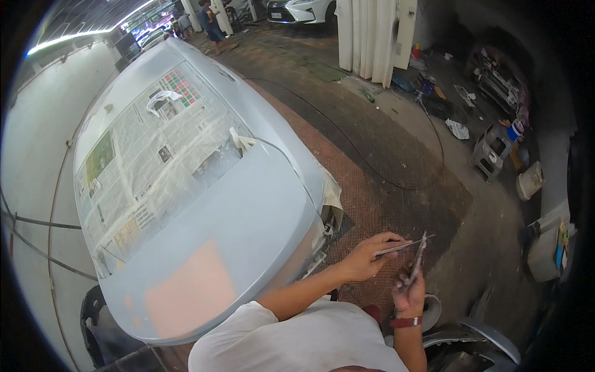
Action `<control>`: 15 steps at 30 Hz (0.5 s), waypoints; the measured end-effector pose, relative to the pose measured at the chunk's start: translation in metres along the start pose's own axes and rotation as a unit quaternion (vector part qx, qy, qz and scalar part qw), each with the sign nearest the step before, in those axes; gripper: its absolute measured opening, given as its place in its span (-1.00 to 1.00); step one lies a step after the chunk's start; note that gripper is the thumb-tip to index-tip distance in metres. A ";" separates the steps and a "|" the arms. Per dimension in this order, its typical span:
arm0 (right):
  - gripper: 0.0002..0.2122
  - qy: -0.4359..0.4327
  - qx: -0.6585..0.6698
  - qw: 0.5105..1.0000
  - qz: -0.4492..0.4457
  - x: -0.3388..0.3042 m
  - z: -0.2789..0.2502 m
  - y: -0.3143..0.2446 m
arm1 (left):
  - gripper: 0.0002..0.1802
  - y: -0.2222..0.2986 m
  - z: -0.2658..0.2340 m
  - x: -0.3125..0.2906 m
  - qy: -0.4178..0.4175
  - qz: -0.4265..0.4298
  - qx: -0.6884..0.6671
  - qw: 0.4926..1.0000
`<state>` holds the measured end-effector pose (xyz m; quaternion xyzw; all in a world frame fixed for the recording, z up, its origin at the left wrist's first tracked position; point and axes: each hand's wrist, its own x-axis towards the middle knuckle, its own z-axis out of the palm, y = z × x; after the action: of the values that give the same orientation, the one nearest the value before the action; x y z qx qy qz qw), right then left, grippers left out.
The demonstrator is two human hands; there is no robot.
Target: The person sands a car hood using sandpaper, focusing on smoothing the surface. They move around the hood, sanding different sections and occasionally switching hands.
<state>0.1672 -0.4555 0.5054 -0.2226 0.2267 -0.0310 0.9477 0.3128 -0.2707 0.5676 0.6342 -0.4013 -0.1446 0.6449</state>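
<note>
To the right of the car, my left hand (pixel 365 259) is closed around a thin, flat grey putty spreader (pixel 395 249), held almost level. My right hand (pixel 409 290), with a red band at the wrist, grips a second narrow flat spreader (pixel 418 263), smeared and tilted upward. The two blades meet or cross near their tips; I cannot tell whether they touch. On the left stands a car (pixel 248 186) in matte grey primer. Its trunk carries a pinkish filler patch (pixel 192 291), and newspaper (pixel 167 149) taped over the rear window covers the glass.
A dark hose (pixel 372 162) curves across the floor. Grey stools (pixel 491 152), a whitish bucket (pixel 530 181) and a bin (pixel 546 254) stand along the right. Loose car parts (pixel 477 344) lie close to my right arm. Farther off are a white car (pixel 302 11) and a person (pixel 211 25).
</note>
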 end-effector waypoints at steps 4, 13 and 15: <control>-0.73 0.036 -0.143 0.968 -0.206 0.029 0.049 -0.070 | -0.56 -0.008 0.005 0.010 0.045 0.020 0.061 0.997; -0.57 0.012 -0.383 0.884 -0.269 0.090 0.064 -0.106 | -0.54 -0.006 0.026 0.053 -0.011 -0.242 0.061 0.968; -0.58 -0.015 -0.378 0.888 -0.263 0.100 0.048 -0.118 | -0.55 -0.013 0.046 0.064 0.034 -0.244 0.027 0.969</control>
<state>0.2831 -0.5577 0.5540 -0.6158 0.1402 -0.1878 0.7522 0.3259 -0.3493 0.5709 0.7348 -0.2161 -0.2651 0.5857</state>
